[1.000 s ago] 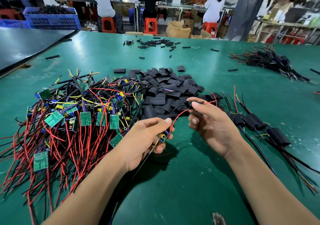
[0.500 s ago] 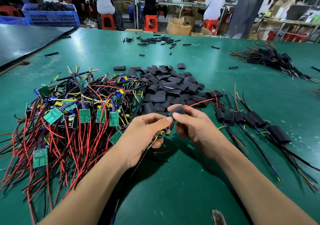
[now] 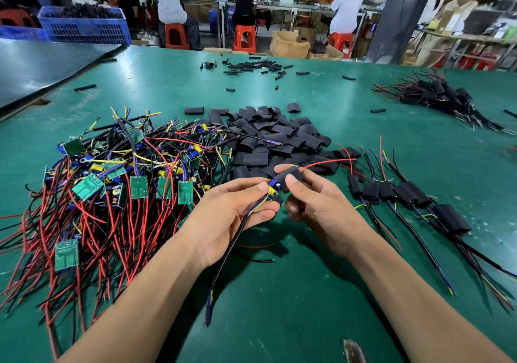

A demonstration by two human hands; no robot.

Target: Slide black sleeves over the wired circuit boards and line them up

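We have slid the black sleeve point(image 3: 291, 178) down the red wire point(image 3: 327, 163), and it now caps the far end of the circuit board point(image 3: 272, 190). We judge threading done and seating left. Our right hand point(image 3: 321, 208) pinches the sleeve. Our left hand point(image 3: 232, 211) pinches the board just beside those fingertips. Earlier our hands stood apart.

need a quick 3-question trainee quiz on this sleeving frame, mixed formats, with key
1. True or false: the right hand pinches a black sleeve partly slid over the circuit board that the left hand holds.
2. The row of sleeved boards lies: A left of both hands; B right of both hands; C between the hands.
3. Fill in: the wire leaving the sleeve's far end is ___.
Key: 1 true; 2 B; 3 red.
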